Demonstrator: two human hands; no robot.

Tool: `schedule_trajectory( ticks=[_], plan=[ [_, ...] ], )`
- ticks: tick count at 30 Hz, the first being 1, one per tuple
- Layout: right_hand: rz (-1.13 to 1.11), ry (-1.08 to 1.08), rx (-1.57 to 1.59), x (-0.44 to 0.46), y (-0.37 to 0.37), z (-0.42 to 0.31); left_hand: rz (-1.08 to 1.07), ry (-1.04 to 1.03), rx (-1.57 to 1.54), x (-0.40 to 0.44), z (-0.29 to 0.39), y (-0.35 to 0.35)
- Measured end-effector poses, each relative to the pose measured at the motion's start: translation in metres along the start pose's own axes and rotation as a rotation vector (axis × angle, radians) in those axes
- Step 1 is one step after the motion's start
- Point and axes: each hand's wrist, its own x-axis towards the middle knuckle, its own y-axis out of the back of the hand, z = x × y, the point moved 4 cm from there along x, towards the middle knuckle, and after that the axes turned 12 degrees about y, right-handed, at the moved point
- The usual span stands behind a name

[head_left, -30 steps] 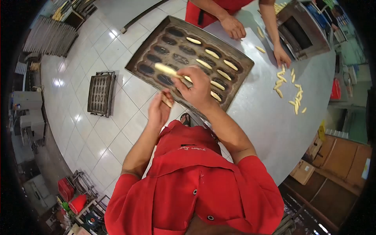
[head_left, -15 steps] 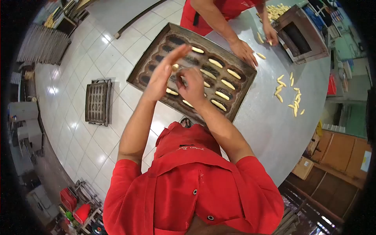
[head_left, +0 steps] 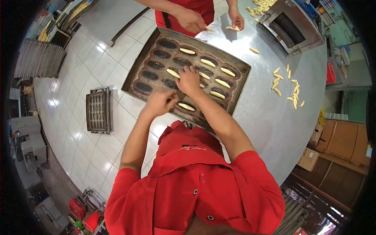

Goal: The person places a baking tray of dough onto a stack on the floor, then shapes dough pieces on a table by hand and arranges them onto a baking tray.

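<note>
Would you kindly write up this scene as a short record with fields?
left hand: at the tray's near edge, grip unclear
right hand: over the tray, beside a dough piece
co-worker's hand: fingers on another piece
metal table: loose pieces, right of the tray
second tray: off left, oval-marked too

Pale yellow, spindle-shaped dough pieces [head_left: 227, 71] lie flat and apart over blackened ovals in a rectangular, brown-stained metal tray [head_left: 184, 42] with raised walls, partly on the grey metal counter [head_left: 270, 129].
</note>
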Motion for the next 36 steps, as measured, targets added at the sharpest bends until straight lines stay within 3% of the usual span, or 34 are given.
schedule_trajectory(
  ticks=[4,5,7,8,10,12,14,15,18,21,25,29,30,32,36],
  plan=[
    [-0.135,0.096,0.111,0.038,0.027,-0.025,0.077,-0.024,0.085,-0.024,-0.006,-0.020],
    [-0.143,0.106,0.116,0.045,0.046,-0.036,0.203,-0.092,0.035,-0.031,-0.008,-0.021],
    [0.506,0.193,0.432,0.048,0.103,-0.052,0.353,-0.178,-0.079,-0.046,-0.006,-0.015],
    [0.505,0.198,0.432,0.046,0.111,-0.054,0.357,-0.176,-0.080,-0.050,-0.007,-0.016],
    [0.734,0.217,0.499,0.029,0.131,-0.054,0.412,-0.171,-0.121,-0.058,-0.011,-0.016],
    [0.678,0.184,0.497,0.007,0.101,-0.044,0.434,-0.177,-0.164,-0.057,-0.013,-0.017],
    [0.003,0.321,0.015,-0.017,0.039,-0.029,0.455,-0.194,-0.203,-0.052,-0.016,-0.016],
    [0.011,0.316,0.007,-0.022,0.045,-0.026,0.449,-0.209,-0.207,-0.045,-0.019,-0.013],
    [0.149,0.173,0.069,-0.051,0.072,-0.016,0.472,-0.238,-0.196,-0.027,-0.020,-0.003],
    [0.243,-0.058,0.235,-0.074,0.100,0.017,0.342,-0.206,-0.124,0.011,-0.033,0.000],
    [0.337,-0.049,0.193,-0.131,0.133,0.047,0.304,-0.349,0.034,0.049,-0.035,0.000],
    [0.523,-0.276,0.068,-0.219,0.165,0.081,0.219,-0.336,0.045,0.059,-0.035,0.000],
    [0.527,-0.289,0.064,-0.242,0.168,0.087,0.209,-0.345,0.048,0.059,-0.034,-0.001],
    [0.528,-0.536,0.103,-0.291,0.169,0.102,0.248,-0.265,0.016,0.059,-0.039,-0.002],
    [0.440,-0.671,0.046,-0.349,0.160,0.125,0.292,-0.154,0.079,0.051,-0.034,-0.008]
  ],
)
